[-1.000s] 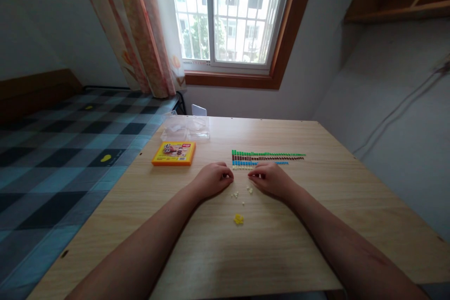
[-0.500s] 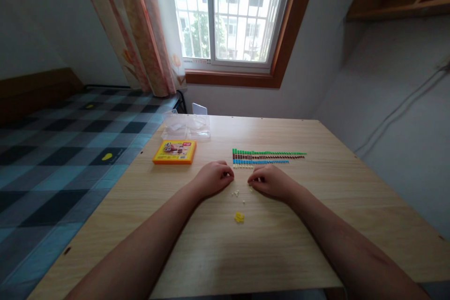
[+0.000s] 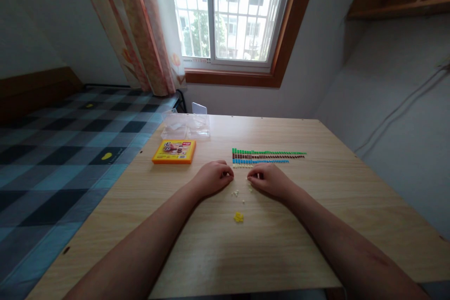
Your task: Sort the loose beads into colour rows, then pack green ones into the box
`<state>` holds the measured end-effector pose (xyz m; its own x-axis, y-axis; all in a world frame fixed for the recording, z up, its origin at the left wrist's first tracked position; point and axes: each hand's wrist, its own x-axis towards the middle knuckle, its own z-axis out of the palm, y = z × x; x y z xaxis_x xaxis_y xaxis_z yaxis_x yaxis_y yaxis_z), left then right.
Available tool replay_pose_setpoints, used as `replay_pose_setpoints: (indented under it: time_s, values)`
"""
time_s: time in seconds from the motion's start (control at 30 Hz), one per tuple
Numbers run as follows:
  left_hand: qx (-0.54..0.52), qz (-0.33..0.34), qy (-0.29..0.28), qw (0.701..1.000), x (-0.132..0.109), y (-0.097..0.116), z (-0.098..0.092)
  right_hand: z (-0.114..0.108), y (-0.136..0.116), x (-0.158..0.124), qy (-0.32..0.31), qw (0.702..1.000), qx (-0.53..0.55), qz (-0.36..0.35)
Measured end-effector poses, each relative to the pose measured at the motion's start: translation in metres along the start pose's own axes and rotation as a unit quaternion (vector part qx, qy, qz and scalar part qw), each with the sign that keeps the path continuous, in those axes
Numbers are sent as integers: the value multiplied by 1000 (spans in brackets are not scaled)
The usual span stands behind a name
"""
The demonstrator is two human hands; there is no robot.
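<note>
My left hand (image 3: pixel 215 177) rests on the table with thumb and fingertips pinched together; whatever they hold, if anything, is too small to make out. Opposite it, my right hand (image 3: pixel 270 179) is closed in a pinch, with a pale speck at its fingertips that looks like a small cream brick. Just beyond the hands lie rows of tiny bricks: a green row (image 3: pixel 269 153), a brown row (image 3: pixel 269 157), a blue row (image 3: pixel 270 161) and a short cream row (image 3: pixel 242 166), partly covered by my right hand. Loose cream bricks (image 3: pixel 236 193) lie scattered between my wrists.
A pile of yellow bricks (image 3: pixel 238 217) sits nearer to me on the wooden table (image 3: pixel 246 258). Left of my hands lies a yellow-orange box (image 3: pixel 174 152), with clear plastic containers (image 3: pixel 186 126) behind it. A checked bed (image 3: pixel 70 164) adjoins the table's left side.
My right hand has shifted slightly away from me, its fingertips lifting clear of the loose cream bricks. My left hand has stayed in place.
</note>
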<state>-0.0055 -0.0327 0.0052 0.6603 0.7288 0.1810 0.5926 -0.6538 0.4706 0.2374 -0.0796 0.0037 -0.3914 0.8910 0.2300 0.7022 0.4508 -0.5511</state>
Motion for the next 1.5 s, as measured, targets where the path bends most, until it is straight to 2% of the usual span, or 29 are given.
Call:
replay_pose_setpoints:
  time_s: [0.17, 0.23, 0.43, 0.7, 1.5]
  values:
    - [1, -1, -6, 1000, 0, 0, 0, -12, 15, 1, 91, 995, -30, 23]
    - [0, -1, -7, 1000, 0, 0, 0, -17, 24, 2, 102, 993, -55, 29]
    - [-3, -2, -8, 1000, 1, -1, 0, -17, 39, 5, 68, 994, -74, 35]
    - [2, -3, -8, 1000, 1, 1, -1, -8, 35, 8, 69, 992, -97, 33]
    - [0, -2, -6, 1000, 1, 4, -2, -7, 35, 8, 71, 992, -91, 46]
